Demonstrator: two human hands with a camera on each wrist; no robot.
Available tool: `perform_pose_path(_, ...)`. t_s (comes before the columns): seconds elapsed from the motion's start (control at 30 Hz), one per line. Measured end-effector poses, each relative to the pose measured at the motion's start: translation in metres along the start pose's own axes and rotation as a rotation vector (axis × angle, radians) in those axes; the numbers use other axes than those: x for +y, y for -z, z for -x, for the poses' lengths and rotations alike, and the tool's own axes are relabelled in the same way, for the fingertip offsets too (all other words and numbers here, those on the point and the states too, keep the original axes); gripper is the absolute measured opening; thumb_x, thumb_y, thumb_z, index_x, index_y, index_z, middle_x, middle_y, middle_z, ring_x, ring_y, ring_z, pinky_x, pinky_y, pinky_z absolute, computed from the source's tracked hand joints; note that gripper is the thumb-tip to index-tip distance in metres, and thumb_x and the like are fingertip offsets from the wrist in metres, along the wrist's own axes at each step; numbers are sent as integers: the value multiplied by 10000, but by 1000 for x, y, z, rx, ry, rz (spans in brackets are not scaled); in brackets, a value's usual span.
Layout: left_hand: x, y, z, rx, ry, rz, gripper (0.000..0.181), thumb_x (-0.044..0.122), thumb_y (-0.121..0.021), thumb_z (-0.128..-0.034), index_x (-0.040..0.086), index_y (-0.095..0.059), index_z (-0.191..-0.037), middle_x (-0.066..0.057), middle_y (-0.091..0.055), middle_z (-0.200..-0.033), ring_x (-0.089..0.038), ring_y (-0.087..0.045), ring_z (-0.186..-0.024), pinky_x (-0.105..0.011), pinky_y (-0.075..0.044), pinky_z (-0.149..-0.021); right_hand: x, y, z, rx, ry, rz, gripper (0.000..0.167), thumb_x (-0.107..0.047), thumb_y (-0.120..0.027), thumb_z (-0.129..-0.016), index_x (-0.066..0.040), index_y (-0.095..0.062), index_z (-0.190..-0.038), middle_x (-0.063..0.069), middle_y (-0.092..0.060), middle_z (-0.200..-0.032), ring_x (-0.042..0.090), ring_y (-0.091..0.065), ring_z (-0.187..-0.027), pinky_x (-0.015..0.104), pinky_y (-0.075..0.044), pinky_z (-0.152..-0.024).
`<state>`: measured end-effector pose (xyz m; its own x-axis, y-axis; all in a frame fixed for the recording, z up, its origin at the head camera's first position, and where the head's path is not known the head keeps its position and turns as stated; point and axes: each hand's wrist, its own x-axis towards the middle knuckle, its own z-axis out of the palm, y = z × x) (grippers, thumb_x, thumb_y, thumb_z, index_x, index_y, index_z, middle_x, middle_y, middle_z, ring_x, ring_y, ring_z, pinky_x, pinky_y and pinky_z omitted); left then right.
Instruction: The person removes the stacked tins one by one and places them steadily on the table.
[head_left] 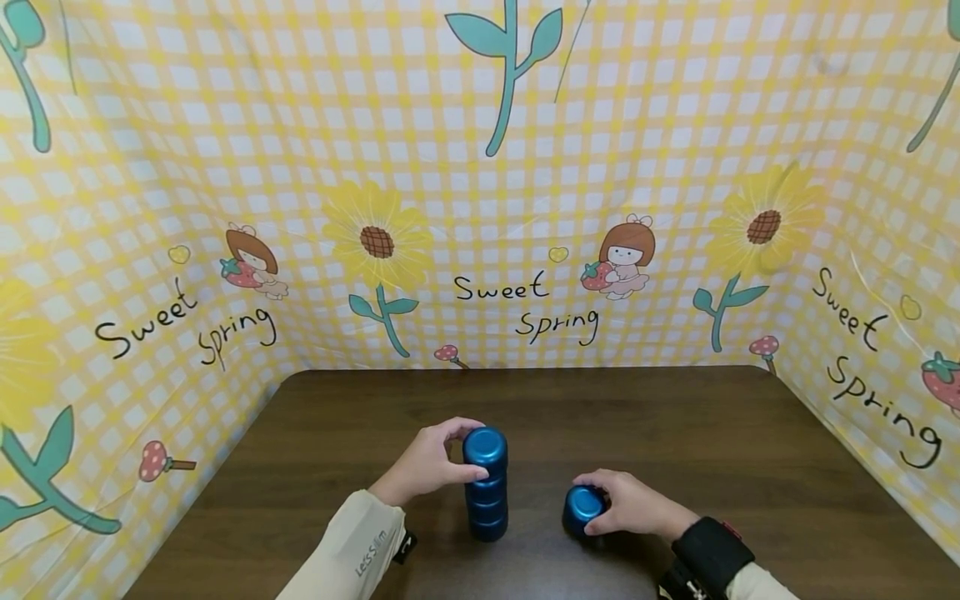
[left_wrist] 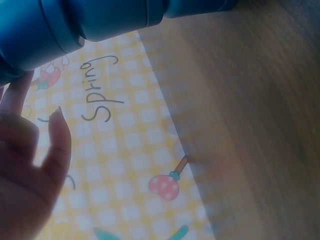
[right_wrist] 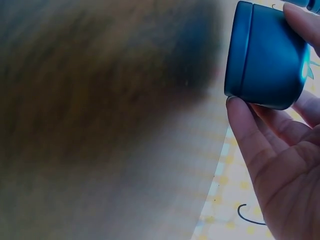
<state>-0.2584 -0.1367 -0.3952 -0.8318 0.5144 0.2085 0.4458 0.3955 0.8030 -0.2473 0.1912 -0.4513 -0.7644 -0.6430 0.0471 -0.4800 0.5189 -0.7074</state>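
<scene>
1. While the stack of blue tins (head_left: 487,500) is gripped round its top tin (head_left: 486,450) by the left hand (head_left: 429,462), a lone blue tin (head_left: 583,508) is pinched by the right hand (head_left: 633,504).
2. Left hand: thumb is laid on the near side of the top tin, a finger is wrapped round behind.
3. Right hand: lone tin is clasped by its sides between thumb and fingers; its end face is turned up toward the head camera.
4. Stack is stood upright on the table (head_left: 540,400), slightly left of midway between left and right edges, well short of the far edge. Exact tin count can't be read off.
5. Lone tin is held slightly right of midway, near the stack but apart. Base contact with the table can't be told.
6. Table is dark wood-grained, far corners rounded; far and side edges are bordered by yellow-and-white checked cloth (head_left: 480,208), printed with sunflowers (head_left: 377,242) and "Sweet Spring" lettering (head_left: 502,287).
7. Right wrist is wrapped in a black band (head_left: 711,554); pale sleeves (head_left: 337,550) are worn on both arms.
</scene>
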Motion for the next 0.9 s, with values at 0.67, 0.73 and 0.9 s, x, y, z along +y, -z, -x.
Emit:
perform_pose_path(0.67,6,3,-1,-1,6,-63,518,240,-781,-813,28,-579,-1240,-80,-657,-1109,-258,-599,-1029,-509,-476,-888,2,-1,0,-57,12,3,597,-182,-772,-778,95,-528,-1247,162,-577,-1158,183,-561,-968,287,-480,-792)
perform_pose_path(0.73,7,4,-1,0,2,-68,517,242,-783,-811,29,-582,-1237,-85,-660,-1117,-262,-602,-1040,-536,-463,-901,1,0,0,-64,8,-3,596,-179,-771,-779,92,-527,-1250,167,-574,-1167,192,-559,-977,291,-479,-800)
perform_pose_path(0.9,3,3,0,5,1,-80,518,243,-786,-808,28,-585,-1235,-83,-665,-1110,-264,-607,-1037,-525,-473,-891,1,0,0,-85,3,-25,582,-164,-771,-772,69,-533,-1249,149,-568,-1181,175,-543,-980,286,-469,-806)
